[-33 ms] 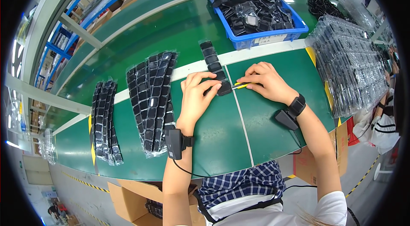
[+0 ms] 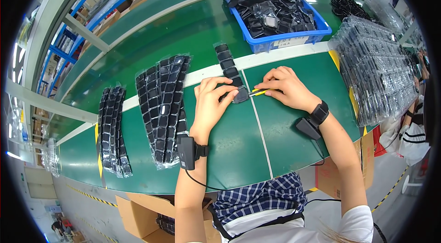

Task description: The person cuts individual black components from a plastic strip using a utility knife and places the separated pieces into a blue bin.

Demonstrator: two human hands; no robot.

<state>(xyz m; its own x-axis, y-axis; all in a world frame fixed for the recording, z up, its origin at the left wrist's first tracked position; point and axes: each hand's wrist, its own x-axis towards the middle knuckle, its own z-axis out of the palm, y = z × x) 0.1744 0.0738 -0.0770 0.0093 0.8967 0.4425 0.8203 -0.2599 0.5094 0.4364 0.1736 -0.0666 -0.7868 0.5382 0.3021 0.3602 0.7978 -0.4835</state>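
Observation:
A short strip of square black pieces in clear plastic [image 2: 227, 64] lies lengthwise away from me, its far end over the pale rail. My left hand [image 2: 212, 100] pinches the left edge of its near end between thumb and forefinger. In the fingers of my right hand [image 2: 288, 87] is a slim yellow-and-black tool with a thin metal tip [image 2: 260, 92], perhaps a small knife; I cannot tell its exact kind. The tip points left and meets the right edge of the strip's nearest piece.
To the left lie a large stack of similar strips [image 2: 161, 105] and a smaller one [image 2: 112, 128]. Beyond the rail, a blue bin [image 2: 257, 45] is heaped with loose black pieces. Clear plastic packs [image 2: 379, 70] pile up at the right. An open cardboard box [image 2: 133, 217] stands below the green table [image 2: 229, 151].

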